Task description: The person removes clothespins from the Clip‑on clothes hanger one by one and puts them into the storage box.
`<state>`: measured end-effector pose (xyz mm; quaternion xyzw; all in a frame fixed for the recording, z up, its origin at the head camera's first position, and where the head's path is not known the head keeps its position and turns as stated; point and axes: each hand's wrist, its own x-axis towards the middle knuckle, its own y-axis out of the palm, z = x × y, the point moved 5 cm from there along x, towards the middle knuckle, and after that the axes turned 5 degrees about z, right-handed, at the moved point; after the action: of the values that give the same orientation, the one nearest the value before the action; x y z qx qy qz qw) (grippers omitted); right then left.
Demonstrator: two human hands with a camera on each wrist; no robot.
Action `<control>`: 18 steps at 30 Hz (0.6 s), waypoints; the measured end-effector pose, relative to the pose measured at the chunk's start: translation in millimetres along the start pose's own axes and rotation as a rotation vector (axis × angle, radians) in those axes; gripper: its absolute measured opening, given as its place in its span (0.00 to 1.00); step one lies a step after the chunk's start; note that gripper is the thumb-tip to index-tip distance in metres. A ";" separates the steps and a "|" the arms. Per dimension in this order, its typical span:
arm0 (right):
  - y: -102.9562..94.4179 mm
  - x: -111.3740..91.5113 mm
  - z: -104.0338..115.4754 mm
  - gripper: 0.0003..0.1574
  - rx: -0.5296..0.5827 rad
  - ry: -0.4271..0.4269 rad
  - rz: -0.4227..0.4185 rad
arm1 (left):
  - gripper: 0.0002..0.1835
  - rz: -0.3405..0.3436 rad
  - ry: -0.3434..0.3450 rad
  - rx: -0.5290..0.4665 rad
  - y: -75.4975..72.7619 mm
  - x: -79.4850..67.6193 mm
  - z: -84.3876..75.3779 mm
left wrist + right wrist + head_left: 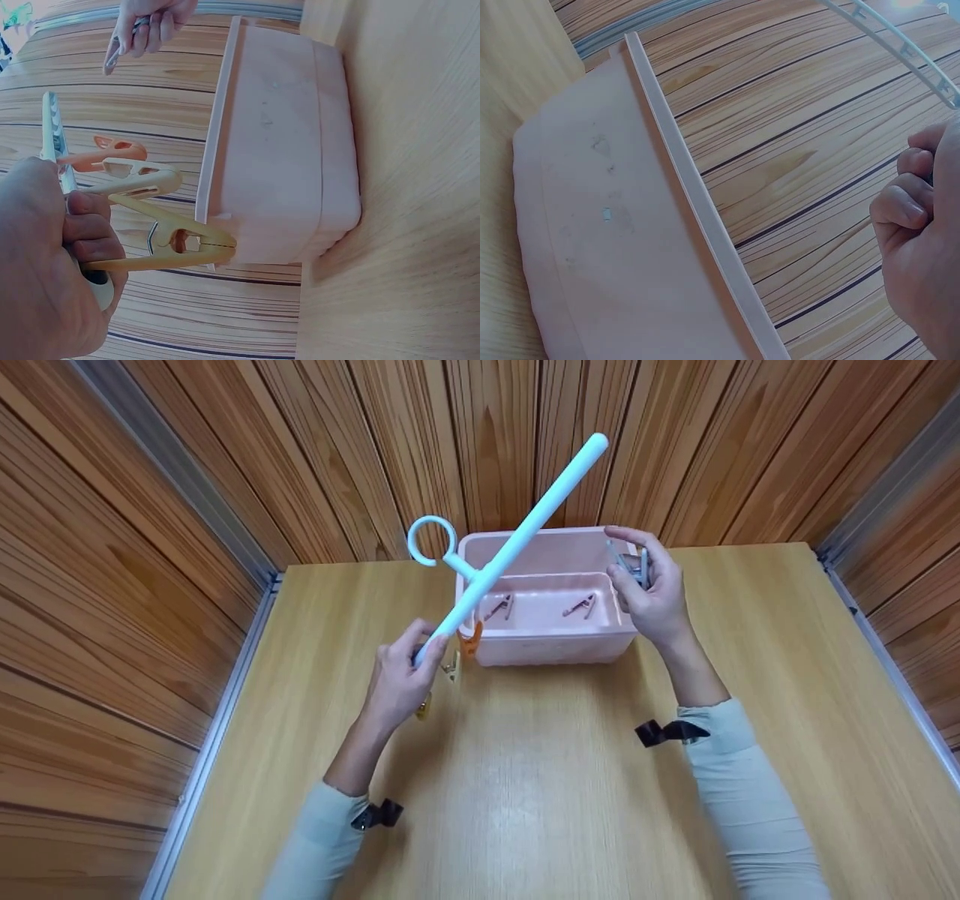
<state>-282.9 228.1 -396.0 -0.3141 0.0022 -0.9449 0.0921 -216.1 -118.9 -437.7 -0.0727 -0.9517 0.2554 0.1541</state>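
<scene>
My left hand [397, 682] grips one end of a light blue clothes hanger [525, 534], whose bar slants up to the right with its round hook [431, 519] to the left. Clipped along the bar's underside near that hand are an orange clothespin [124, 154], a cream clothespin [139, 182] and a yellow clothespin [210, 244]. Over the right end of a pink basket [555, 649], my right hand [660, 592] holds a grey-blue clothespin [643, 566] between thumb and fingers. In the right wrist view, its curled fingers hide this clothespin.
Two dark pink clothespins [580, 606] lie inside the basket, which stands on the wooden table [510, 780] near the back wall [495, 435]. Wood-panelled walls with metal edge strips enclose the table at left and right.
</scene>
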 end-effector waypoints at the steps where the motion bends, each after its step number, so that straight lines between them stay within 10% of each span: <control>1: -0.4 0.3 -0.4 0.25 0.004 0.012 0.001 | 0.10 0.003 -0.006 0.002 0.0 0.1 0.4; 18: -3.0 22.0 -20.6 0.25 -0.196 0.234 0.038 | 0.12 -0.001 0.003 0.015 -3.4 -0.2 -2.8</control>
<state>-312.9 226.1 -399.4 -0.2092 0.1112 -0.9684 0.0782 -215.2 -120.6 -433.7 -0.0717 -0.9495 0.2623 0.1563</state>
